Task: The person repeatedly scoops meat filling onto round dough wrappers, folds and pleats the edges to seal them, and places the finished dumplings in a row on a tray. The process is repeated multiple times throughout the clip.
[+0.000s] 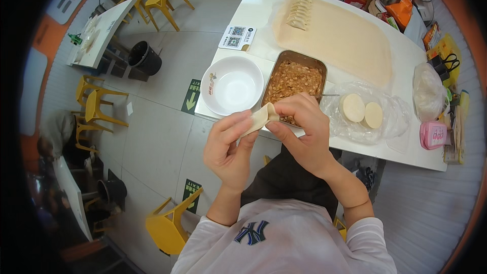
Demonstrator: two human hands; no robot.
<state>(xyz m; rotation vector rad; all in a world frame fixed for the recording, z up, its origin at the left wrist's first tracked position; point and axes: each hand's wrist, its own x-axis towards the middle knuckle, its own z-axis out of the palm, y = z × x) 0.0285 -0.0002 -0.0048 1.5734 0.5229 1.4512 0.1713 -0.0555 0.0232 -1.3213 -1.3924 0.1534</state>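
A folded dumpling wrapper (259,118) is held up between my two hands, in front of the table's near edge. My left hand (229,144) grips its left end with fingers and thumb. On the other end, my right hand (302,129) pinches the dough near a raised, open corner. Whether filling lies inside is hidden. Just beyond the hands stands a metal tray of minced filling (295,78); a thin metal handle (330,95) sticks out past my right hand. Two stacks of round wrappers (353,107) rest on a clear plastic bag (395,116) at the right.
A white bowl (237,87) stands left of the filling. Several shaped dumplings (299,11) line the far end of a beige mat (350,42). A card with printed codes (236,38) lies at the left edge. Bags, scissors (450,62) and a pink case (433,136) crowd the right side.
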